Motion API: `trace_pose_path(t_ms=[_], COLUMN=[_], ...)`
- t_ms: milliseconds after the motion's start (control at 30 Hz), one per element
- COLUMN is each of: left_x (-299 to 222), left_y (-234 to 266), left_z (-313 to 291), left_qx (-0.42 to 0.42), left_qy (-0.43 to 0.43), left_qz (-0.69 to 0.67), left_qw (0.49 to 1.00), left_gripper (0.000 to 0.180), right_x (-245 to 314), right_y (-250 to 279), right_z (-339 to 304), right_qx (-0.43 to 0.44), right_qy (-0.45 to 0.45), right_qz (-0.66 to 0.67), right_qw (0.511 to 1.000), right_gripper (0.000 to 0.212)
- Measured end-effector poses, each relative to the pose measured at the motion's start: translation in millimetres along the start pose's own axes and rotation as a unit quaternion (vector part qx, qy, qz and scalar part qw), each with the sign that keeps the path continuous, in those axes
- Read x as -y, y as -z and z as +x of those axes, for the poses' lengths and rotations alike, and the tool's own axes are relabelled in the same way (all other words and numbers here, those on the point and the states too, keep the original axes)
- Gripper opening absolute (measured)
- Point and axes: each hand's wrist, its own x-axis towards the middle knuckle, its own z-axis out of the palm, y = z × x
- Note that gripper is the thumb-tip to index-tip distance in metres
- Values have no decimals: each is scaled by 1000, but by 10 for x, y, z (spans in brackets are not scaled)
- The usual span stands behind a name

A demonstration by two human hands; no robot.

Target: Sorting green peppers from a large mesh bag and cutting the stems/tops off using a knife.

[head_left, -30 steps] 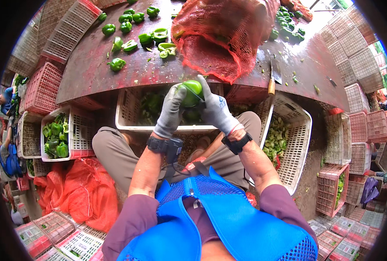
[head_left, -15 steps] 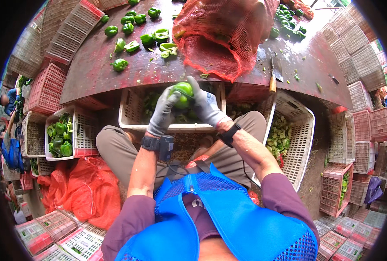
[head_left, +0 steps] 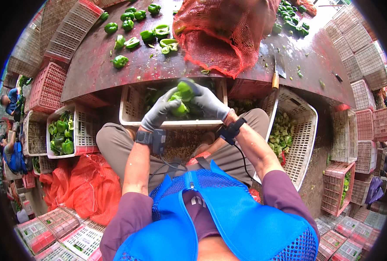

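Note:
A green bell pepper (head_left: 180, 108) is held between my two grey-gloved hands above a white crate (head_left: 176, 123) at the table's near edge. Two green parts of it show, one above the other, and motion blurs the upper one. My left hand (head_left: 161, 109) is closed round the lower part from the left. My right hand (head_left: 208, 102) grips the upper part from the right. Whether the two parts are fully separate I cannot tell. More green peppers lie in shadow inside the crate below.
A red mesh bag (head_left: 224, 37) lies on the dark table (head_left: 98, 76), with whole and cut peppers to its left. A wood-handled knife (head_left: 275, 80) juts over the near edge. Crates stand at both sides, one with pepper scraps (head_left: 281, 130). Red netting (head_left: 87, 187) lies lower left.
The pepper, rounded and whole-looking before, now shows as two parts. My hands have turned and lowered slightly with it, and my right fingers have come over its top.

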Motion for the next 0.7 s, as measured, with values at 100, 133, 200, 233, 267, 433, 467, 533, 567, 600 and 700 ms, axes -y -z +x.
trace_pose_path(t_ms=[100,133,200,233,267,433,467,533,567,600,700], left_x=[-179,-128,-77,-65,-52,45,63,176,267,268,243], left_y=[-12,54,83,66,47,141,141,218,289,270,198], left_z=[44,93,139,153,170,102,115,215,251,270,240], left_qx=[-3,-3,7,10,9,48,57,49,30,33,64], left_qy=[48,28,-2,-2,0,46,45,45,46,47,93], left_qz=[72,54,6,5,-52,-99,-97,-89,-83,-85,-86], left_qw=[996,998,1000,1000,999,993,993,994,995,995,990], left_gripper=[77,81,92,92,95,103,102,102,103,103,103], right_x=[214,175,16,-26,-50,52,87,92,82,109,133], right_y=[-62,-16,169,289,423,272,174,38,23,33,136], right_z=[-110,-72,23,53,75,5,-41,62,13,-24,-56], right_qx=[-64,-63,-132,-134,-197,-196,-138,-23,-33,-26,-10], right_qy=[-96,-96,-52,-50,-37,196,186,117,147,134,122], right_qz=[-146,-147,-12,-12,-118,-465,-461,-526,-660,-668,-674], right_qw=[982,983,990,990,973,841,857,842,736,732,728], right_gripper=[19,19,16,16,16,32,37,50,53,54,53])
